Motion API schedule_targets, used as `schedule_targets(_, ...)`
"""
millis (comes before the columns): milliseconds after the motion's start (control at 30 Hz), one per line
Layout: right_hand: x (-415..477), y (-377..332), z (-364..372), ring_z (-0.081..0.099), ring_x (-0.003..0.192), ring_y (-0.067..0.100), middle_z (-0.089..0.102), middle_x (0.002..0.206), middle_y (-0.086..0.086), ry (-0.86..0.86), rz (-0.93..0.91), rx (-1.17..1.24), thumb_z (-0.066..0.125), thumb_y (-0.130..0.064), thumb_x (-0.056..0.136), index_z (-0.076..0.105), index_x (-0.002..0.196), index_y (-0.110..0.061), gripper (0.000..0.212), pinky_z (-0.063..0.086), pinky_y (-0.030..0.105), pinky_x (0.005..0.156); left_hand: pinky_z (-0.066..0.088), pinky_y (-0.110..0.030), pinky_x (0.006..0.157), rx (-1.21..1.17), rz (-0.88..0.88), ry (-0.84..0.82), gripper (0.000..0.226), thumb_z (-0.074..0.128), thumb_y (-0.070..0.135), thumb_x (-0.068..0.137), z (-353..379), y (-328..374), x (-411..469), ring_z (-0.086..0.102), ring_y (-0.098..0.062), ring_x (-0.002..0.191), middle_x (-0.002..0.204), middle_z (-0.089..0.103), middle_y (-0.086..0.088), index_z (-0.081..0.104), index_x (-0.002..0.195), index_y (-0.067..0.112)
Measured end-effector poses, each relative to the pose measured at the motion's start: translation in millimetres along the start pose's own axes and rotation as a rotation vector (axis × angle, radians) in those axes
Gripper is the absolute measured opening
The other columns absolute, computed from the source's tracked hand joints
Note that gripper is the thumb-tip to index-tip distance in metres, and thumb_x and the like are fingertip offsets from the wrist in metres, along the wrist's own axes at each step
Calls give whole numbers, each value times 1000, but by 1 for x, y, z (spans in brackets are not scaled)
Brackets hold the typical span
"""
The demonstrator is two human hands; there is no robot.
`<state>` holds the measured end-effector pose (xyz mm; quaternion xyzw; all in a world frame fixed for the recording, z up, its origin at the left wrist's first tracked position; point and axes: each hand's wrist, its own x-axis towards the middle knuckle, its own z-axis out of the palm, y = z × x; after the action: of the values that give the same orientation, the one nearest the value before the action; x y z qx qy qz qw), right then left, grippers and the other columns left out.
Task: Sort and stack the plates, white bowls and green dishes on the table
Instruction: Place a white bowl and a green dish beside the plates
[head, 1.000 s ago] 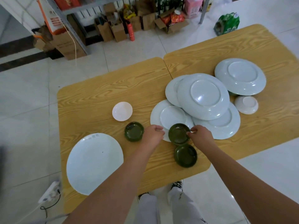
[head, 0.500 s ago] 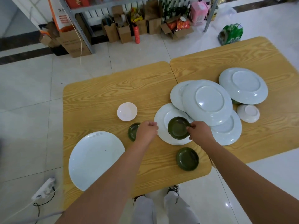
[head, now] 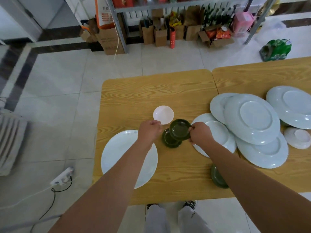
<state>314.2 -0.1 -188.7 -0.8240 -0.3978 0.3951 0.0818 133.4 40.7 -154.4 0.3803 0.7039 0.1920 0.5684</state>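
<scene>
Nearest me, a round dark-green dish (head: 217, 178) lies half hidden under my right forearm. My right hand (head: 200, 134) pinches a second green dish (head: 179, 132) above a third green dish (head: 170, 140); my left hand (head: 149, 131) is curled, its grip unclear. Beyond sits a small white bowl (head: 163, 114).

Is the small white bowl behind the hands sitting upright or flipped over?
Upright. The small round white bowl shows its smooth open hollow facing up, with no foot ring visible, and it sits flat on the wooden table.

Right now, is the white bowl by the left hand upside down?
No, the white bowl beside the left hand sits upright, its hollow facing up.
</scene>
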Motion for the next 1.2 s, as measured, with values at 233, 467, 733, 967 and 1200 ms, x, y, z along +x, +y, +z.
schedule_targets(233, 7, -13, 28, 68, 85, 25, 69, 93, 10, 36, 5, -115, 53, -20, 99, 62, 111, -12, 17, 59, 42, 83, 52, -41, 98, -3, -45, -14, 15, 58, 19, 94, -11, -19, 7, 66, -21, 101, 103, 69, -4, 65, 107, 20)
schedule_targets(467, 6, -5, 38, 67, 85, 27, 67, 94, 12, 47, -25, -92, 47, -15, 99, 60, 119, -11, 24, 58, 40, 80, 50, -32, 86, -8, -70, -41, 14, 56, 15, 92, -10, -20, 11, 61, -20, 88, 91, 65, -6, 60, 80, 23)
schedule_targets(733, 4, 2, 50, 59, 81, 19, 60, 91, 5, 78, -67, -133, 49, -14, 100, 58, 126, -13, 27, 55, 34, 79, 48, -29, 78, 13, -79, -68, 26, 56, 16, 92, -6, -24, 16, 54, -18, 82, 86, 58, -8, 55, 68, 27)
schedule_targets(967, 4, 9, 52, 64, 97, 25, 67, 110, 10, 59, -77, -140, 47, -17, 102, 58, 125, -12, 27, 55, 38, 90, 50, -36, 100, 24, -102, -106, 25, 58, 18, 94, -4, -30, 18, 63, -18, 106, 111, 67, -4, 66, 118, 18)
schedule_targets(1200, 6, 11, 52, 63, 95, 24, 66, 110, 10, 58, -68, -84, 48, -21, 102, 58, 129, -14, 30, 54, 35, 88, 49, -41, 103, 12, -109, -114, 29, 58, 18, 95, 3, -31, 11, 64, -20, 110, 118, 66, -5, 63, 123, 16)
